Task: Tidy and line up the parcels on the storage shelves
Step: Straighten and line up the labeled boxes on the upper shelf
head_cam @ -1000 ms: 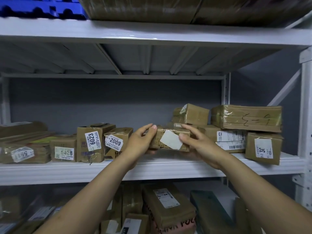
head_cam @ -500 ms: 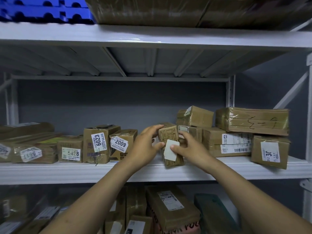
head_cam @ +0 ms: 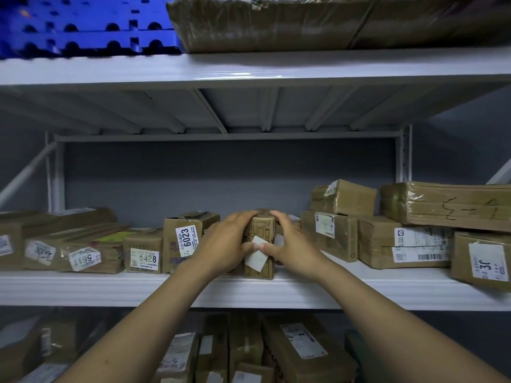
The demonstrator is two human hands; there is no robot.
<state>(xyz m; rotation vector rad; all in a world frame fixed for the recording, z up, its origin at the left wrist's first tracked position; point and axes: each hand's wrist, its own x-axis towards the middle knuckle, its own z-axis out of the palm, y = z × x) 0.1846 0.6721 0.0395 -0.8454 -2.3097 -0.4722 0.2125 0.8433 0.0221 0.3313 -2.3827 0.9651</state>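
Note:
A small brown parcel (head_cam: pixel 260 233) with a white label stands upright on the middle shelf (head_cam: pixel 276 291), near its front edge. My left hand (head_cam: pixel 226 244) grips its left side and my right hand (head_cam: pixel 287 244) grips its right side, thumbs meeting on the label. To its left stand the parcels marked 6023 (head_cam: pixel 182 239) and 5428 (head_cam: pixel 143 255); my left hand hides the parcel behind it. To the right, a brown box (head_cam: pixel 329 234) stands close by.
Flat parcels (head_cam: pixel 69 250) lie at the shelf's left end. Stacked boxes (head_cam: pixel 414 244) fill the right end, one marked 3C (head_cam: pixel 484 261) at the front. A large wrapped carton (head_cam: pixel 304 20) and a blue pallet (head_cam: pixel 83 26) sit on the top shelf. More parcels (head_cam: pixel 290 352) crowd the shelf below.
The small parcel went from held lying flat in the air to upright, then down onto the shelf. Both hands moved with it and now clasp its sides.

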